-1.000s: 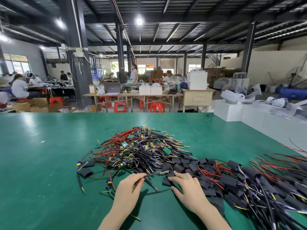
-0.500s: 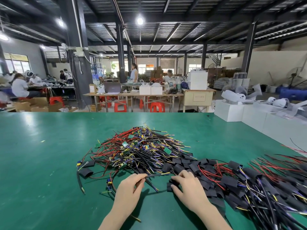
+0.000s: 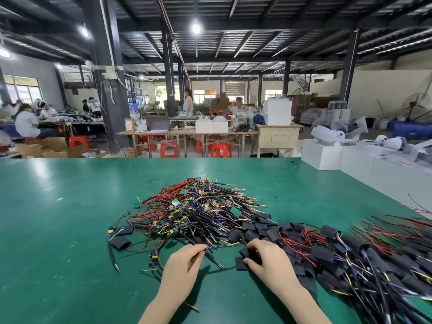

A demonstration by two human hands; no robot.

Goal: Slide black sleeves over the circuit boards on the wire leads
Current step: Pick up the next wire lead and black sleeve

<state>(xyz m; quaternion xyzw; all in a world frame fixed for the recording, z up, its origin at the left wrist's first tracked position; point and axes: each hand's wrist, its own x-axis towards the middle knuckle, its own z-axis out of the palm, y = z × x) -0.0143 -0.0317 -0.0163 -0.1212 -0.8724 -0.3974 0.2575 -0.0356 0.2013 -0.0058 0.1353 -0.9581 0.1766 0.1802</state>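
Observation:
A tangled pile of wire leads with small green circuit boards [image 3: 198, 211] lies in the middle of the green table [image 3: 58, 242]. My left hand [image 3: 184, 265] pinches a black wire lead [image 3: 222, 246] that runs toward the right. My right hand [image 3: 266, 263] grips a flat black sleeve [image 3: 243, 263] at the near edge of a heap of loose black sleeves [image 3: 264, 230]. To the right lies a heap of sleeved leads [image 3: 374, 260] with red and black wires.
Two stray black sleeves [image 3: 121, 237] lie left of the pile. White boxes [image 3: 327, 155] stand along the table's far right edge. Beyond the table are benches, red stools and seated people. Bare green table stretches to the left.
My right hand has curled its fingers round a black sleeve and drawn it out of the heap toward me. My left hand keeps its pinch on the wire lead.

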